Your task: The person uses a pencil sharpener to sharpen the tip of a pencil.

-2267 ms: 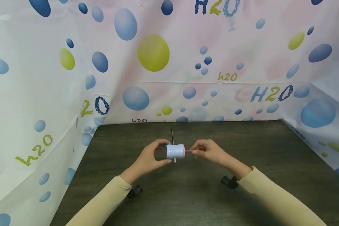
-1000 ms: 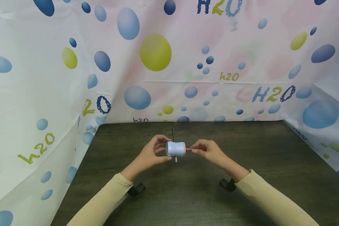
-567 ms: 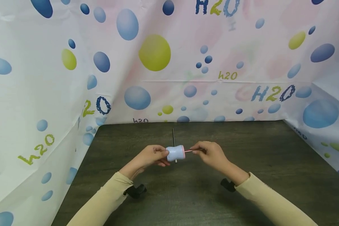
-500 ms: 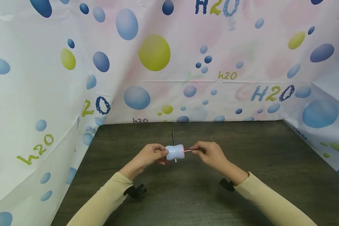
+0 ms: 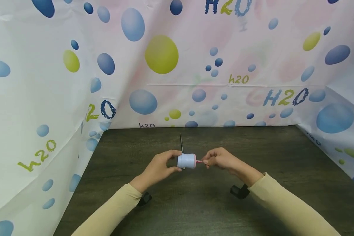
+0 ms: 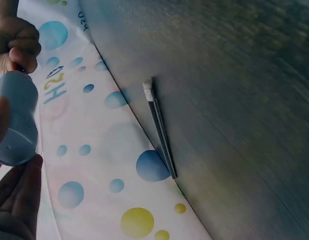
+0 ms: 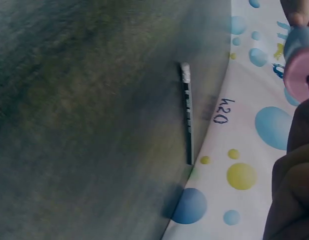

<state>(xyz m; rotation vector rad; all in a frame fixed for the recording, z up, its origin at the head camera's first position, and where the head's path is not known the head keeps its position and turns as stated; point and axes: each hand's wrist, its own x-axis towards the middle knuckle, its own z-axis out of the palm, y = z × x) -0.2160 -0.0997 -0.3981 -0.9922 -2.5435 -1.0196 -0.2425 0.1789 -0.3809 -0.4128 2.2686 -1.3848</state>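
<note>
My left hand (image 5: 156, 168) holds a light blue pencil sharpener (image 5: 187, 161) with a pink end, a finger above and the thumb below. From its pink end, facing right, sticks a thin reddish pencil (image 5: 199, 161); the tip is hidden inside. My right hand (image 5: 224, 160) pinches that pencil close to the sharpener. In the left wrist view the sharpener's bluish body (image 6: 17, 110) stands between both hands. The right wrist view shows its round pink face (image 7: 297, 75) at the right edge, beside the curled right fingers (image 7: 294, 175).
A dark pencil (image 5: 181, 142) with a white eraser end lies on the dark wooden table (image 5: 194, 203), partly behind the sharpener from the head. A white sheet (image 5: 194, 108) with blue and yellow-green dots rises at the back and sides.
The left hand has changed its hold, from thumb on the near side to finger above and thumb below. The sharpener is slightly farther right; the right hand's grip on the pencil has turned.
</note>
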